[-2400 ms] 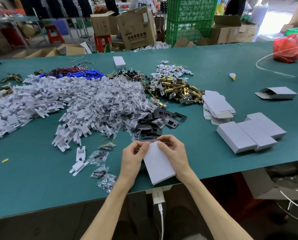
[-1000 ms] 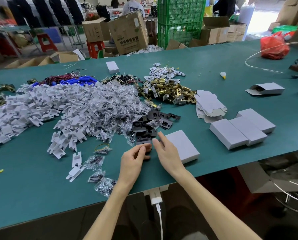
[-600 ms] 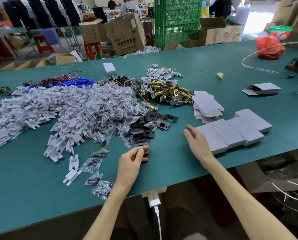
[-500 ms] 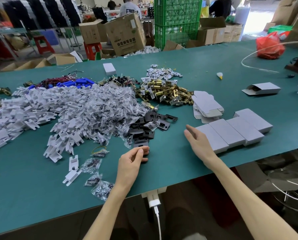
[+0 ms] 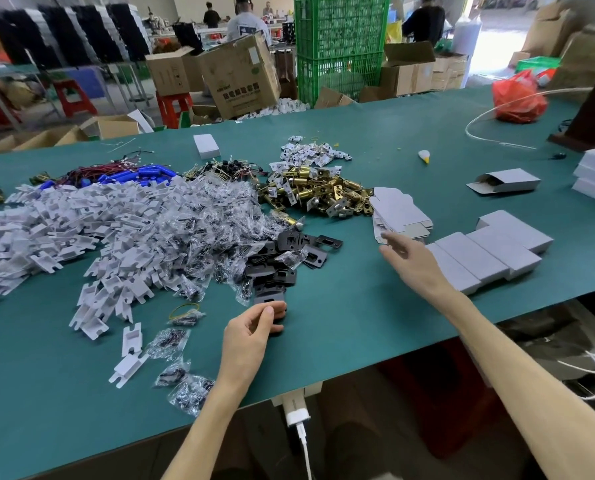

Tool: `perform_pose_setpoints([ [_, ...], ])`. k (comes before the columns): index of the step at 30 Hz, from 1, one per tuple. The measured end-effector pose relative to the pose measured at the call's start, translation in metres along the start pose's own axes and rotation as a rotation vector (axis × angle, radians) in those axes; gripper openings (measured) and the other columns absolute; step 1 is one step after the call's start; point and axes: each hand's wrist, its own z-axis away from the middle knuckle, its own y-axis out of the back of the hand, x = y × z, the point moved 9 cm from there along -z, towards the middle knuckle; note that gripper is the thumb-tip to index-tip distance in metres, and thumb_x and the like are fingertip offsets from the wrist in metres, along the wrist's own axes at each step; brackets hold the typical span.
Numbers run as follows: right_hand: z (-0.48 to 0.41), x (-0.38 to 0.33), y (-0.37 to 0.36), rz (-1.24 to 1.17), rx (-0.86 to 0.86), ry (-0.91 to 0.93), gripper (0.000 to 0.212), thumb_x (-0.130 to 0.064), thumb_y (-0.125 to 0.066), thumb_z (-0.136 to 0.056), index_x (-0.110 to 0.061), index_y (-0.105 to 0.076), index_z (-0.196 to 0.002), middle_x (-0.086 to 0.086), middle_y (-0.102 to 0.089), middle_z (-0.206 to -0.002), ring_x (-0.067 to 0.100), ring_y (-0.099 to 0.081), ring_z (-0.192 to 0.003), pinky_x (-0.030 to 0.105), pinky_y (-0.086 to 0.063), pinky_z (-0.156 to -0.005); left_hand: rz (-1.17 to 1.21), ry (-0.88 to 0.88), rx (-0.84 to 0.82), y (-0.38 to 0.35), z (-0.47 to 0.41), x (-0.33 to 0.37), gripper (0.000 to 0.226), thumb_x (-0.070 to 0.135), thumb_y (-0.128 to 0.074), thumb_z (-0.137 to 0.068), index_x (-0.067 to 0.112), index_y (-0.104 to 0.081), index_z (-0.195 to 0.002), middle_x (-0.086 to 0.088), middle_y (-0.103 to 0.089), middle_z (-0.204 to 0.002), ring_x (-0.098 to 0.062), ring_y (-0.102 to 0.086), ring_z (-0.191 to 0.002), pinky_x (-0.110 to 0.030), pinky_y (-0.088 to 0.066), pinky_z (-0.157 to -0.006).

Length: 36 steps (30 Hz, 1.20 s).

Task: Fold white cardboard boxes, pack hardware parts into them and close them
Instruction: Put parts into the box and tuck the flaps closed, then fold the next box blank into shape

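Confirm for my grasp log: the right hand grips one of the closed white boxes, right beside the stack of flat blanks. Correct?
Not quite. The head view shows the right hand open with fingers spread, holding nothing. It is beside the closed white boxes and the stack of flat blanks, as you said.

We see a green table (image 5: 358, 341) spread with heaps: white plastic brackets (image 5: 64, 230) at the left, clear screw bags (image 5: 202, 230) beside them, black plates (image 5: 282, 258) just nearer, brass latches (image 5: 320, 192) behind. To the right lie flat box blanks (image 5: 400, 213), a row of closed white boxes (image 5: 486, 251) touching, and one open box (image 5: 507, 180) farther off.
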Motion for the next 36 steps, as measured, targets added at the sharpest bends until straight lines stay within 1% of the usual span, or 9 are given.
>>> perform_pose_setpoints([
  [3,-0.030,-0.014,-0.004,0.298,0.015,0.049,0.051,-0.014,-0.055,-0.101,0.000,-0.044,-0.148,0.016,-0.042,-0.156,0.029,-0.034,-0.146,0.033,-0.023,-0.119,0.006,0.001,0.002,-0.001,0.000,0.000,0.024,0.019,-0.055,-0.108,0.025,-0.078,-0.112,0.010,-0.079,-0.107,-0.014,-0.076,-0.094,-0.023,-0.059,-0.085],
  [7,-0.060,-0.002,-0.011,0.694,-0.048,-0.068,0.050,-0.013,-0.049,-0.101,0.008,-0.035,-0.144,0.026,-0.036,-0.152,0.039,-0.031,-0.143,0.044,-0.024,-0.119,-0.007,0.015,0.014,0.001,-0.001,0.000,0.025,0.019,-0.054,-0.108,0.026,-0.078,-0.112,0.010,-0.079,-0.106,-0.015,-0.077,-0.091,-0.026,-0.059,-0.086],
  [11,-0.064,0.003,-0.009,0.845,-0.012,-0.067,0.030,-0.001,-0.048,-0.096,0.006,-0.046,-0.125,0.027,-0.057,-0.128,0.044,-0.053,-0.119,0.044,-0.044,-0.096,-0.009,0.015,0.019,0.001,0.000,0.002,0.025,0.019,-0.055,-0.108,0.027,-0.078,-0.111,0.011,-0.079,-0.104,-0.014,-0.077,-0.089,-0.022,-0.059,-0.083],
  [13,-0.063,-0.003,-0.008,0.915,0.009,-0.012,0.020,0.002,-0.048,-0.093,0.000,-0.050,-0.113,0.023,-0.064,-0.115,0.042,-0.059,-0.107,0.039,-0.039,-0.077,-0.012,0.012,0.022,0.001,0.000,0.004,0.025,0.018,-0.055,-0.107,0.026,-0.078,-0.110,0.011,-0.079,-0.103,-0.014,-0.077,-0.088,-0.021,-0.058,-0.081],
  [15,-0.062,-0.012,-0.007,0.966,0.023,0.033,0.010,0.002,-0.047,-0.093,-0.005,-0.050,-0.099,0.021,-0.067,-0.107,0.038,-0.060,-0.100,0.036,-0.035,-0.071,-0.013,0.014,0.025,0.001,0.000,0.004,0.024,0.017,-0.055,-0.107,0.025,-0.078,-0.110,0.011,-0.080,-0.103,-0.014,-0.077,-0.087,-0.019,-0.057,-0.080],
  [20,-0.054,-0.031,0.001,0.919,0.046,0.080,0.012,0.005,-0.045,-0.090,-0.007,-0.045,-0.090,0.020,-0.064,-0.098,0.033,-0.047,-0.079,0.036,-0.036,-0.065,-0.007,0.018,0.023,0.001,0.001,0.004,0.024,0.018,-0.056,-0.107,0.025,-0.078,-0.111,0.012,-0.079,-0.103,-0.013,-0.077,-0.086,-0.018,-0.056,-0.079],
  [28,-0.045,-0.034,0.009,0.808,-0.017,0.021,0.024,0.007,-0.049,-0.085,-0.001,-0.064,-0.102,0.017,-0.067,-0.102,0.037,-0.059,-0.094,0.038,-0.053,-0.082,-0.003,0.016,0.023,0.000,0.003,0.006,0.023,0.017,-0.056,-0.107,0.024,-0.078,-0.110,0.012,-0.080,-0.103,-0.013,-0.077,-0.087,-0.018,-0.057,-0.079],
  [31,-0.044,-0.037,0.013,0.823,-0.002,0.020,0.024,0.005,-0.052,-0.087,-0.002,-0.064,-0.106,0.015,-0.064,-0.097,0.035,-0.055,-0.085,0.036,-0.048,-0.073,-0.009,0.012,0.020,0.001,0.002,0.006,0.023,0.017,-0.056,-0.107,0.025,-0.078,-0.110,0.012,-0.079,-0.103,-0.013,-0.076,-0.086,-0.019,-0.057,-0.079],
  [36,-0.034,-0.068,0.060,0.567,0.443,0.129,0.030,0.009,-0.046,-0.095,0.000,-0.063,-0.119,0.026,-0.070,-0.101,0.044,-0.066,-0.092,0.044,-0.050,-0.077,-0.005,0.016,0.018,0.001,0.002,0.004,0.023,0.018,-0.056,-0.107,0.024,-0.078,-0.111,0.012,-0.079,-0.103,-0.014,-0.077,-0.087,-0.019,-0.057,-0.080],
])
